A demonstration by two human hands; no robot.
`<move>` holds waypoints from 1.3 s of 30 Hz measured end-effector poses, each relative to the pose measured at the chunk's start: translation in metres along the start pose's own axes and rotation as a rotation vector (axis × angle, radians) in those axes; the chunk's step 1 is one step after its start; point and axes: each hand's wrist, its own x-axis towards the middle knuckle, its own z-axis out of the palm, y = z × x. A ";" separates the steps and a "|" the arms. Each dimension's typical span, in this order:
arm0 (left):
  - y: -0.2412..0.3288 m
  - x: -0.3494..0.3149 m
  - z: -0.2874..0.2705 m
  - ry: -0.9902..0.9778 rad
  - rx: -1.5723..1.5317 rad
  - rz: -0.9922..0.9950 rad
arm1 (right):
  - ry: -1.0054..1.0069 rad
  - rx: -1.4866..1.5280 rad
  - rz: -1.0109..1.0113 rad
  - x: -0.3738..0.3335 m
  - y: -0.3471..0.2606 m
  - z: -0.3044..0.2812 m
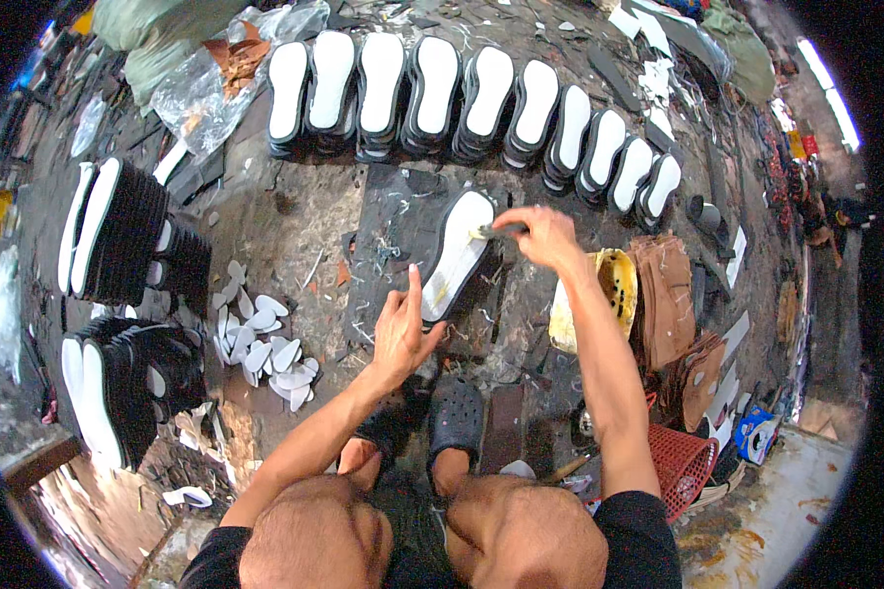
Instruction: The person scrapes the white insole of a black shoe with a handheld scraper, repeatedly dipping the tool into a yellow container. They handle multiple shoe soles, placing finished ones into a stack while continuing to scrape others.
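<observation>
Nearest, the left hand [401,339] has its index finger and thumb spread apart at the near end of a white-topped sole [455,253]; how firmly they press cannot be told. Slightly beyond, the sole slants away to the right on the ground, its broader far end just left of the right hand [545,236], whose fingers grasp a small dark tool [504,231] over the white face. Farther off, stacked soles [435,88] form a curved row.

We count one white-topped insole [461,240], ten stacks of insoles [487,93] beyond it, two black clogs [454,420] on its near side, and, rightward of it, one yellow container [564,322] and one red basket [686,467].
</observation>
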 end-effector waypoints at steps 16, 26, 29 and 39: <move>-0.009 0.024 0.010 0.069 -0.100 -0.122 | 0.555 0.220 0.312 -0.047 -0.065 0.059; -0.013 -0.001 0.011 0.116 -0.201 -0.177 | 0.235 0.081 -0.173 -0.031 -0.073 0.050; -0.017 -0.024 0.009 0.205 -0.553 -0.170 | 0.227 0.059 -0.239 -0.075 -0.095 0.070; -0.008 -0.002 -0.037 0.128 -0.072 -0.151 | 0.666 0.637 0.047 -0.194 -0.102 -0.011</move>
